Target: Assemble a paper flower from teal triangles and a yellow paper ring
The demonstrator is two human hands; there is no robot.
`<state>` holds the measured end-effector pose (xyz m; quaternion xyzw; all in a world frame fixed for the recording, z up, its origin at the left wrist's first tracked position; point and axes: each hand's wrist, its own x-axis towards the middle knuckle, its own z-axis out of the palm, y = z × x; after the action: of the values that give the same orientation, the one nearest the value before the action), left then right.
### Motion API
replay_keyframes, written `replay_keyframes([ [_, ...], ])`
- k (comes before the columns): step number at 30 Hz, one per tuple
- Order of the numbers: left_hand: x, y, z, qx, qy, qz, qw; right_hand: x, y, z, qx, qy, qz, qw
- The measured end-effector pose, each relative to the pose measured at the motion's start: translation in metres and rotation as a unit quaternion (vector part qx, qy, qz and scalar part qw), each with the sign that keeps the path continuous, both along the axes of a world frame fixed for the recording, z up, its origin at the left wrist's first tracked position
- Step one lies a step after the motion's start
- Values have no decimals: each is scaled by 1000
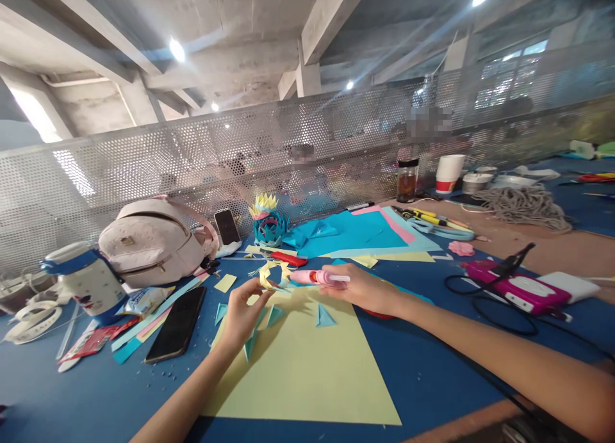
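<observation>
My left hand (243, 314) pinches a small yellow folded paper ring piece (267, 274) above the table. My right hand (366, 290) grips a pink glue gun (316, 277), its tip pointing left at the yellow piece. Both hover over a large pale yellow sheet (307, 372) on the blue table (423, 366). Several small teal folded paper triangles (324, 316) lie on the sheet near my hands. A finished teal and yellow paper flower model (267, 221) stands farther back.
A pink backpack (154, 241), a white mug (86, 280) and two phones (177, 324) sit at the left. Stacked coloured sheets (355, 233) lie behind. A pink box with black cable (516, 290) is at the right. A perforated metal screen (192, 155) borders the table.
</observation>
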<state>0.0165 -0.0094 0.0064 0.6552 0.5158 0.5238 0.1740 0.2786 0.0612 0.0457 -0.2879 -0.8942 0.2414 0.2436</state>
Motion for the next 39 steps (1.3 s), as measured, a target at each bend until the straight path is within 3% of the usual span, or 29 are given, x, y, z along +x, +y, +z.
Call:
replay_keyframes([
  [7, -5, 3, -4, 10, -17, 6, 1000, 1, 0, 0, -8, 17, -17, 1000],
  [13, -8, 4, -7, -3, -64, -30, 998, 4, 12, -5, -46, 91, 20, 995],
  [22, -14, 14, -16, -6, -167, -46, 985, 45, 66, 13, -36, 57, -135, 989],
  [24, -14, 14, -16, -10, -172, -46, 984, 59, 77, 14, -70, 19, -156, 985],
  [30, -12, 13, -16, -24, -177, -49, 983, 89, 88, -1, -162, -14, -158, 974],
  [39, -11, 13, -16, -24, -186, -46, 981, 98, 76, -28, -115, -13, -181, 977],
])
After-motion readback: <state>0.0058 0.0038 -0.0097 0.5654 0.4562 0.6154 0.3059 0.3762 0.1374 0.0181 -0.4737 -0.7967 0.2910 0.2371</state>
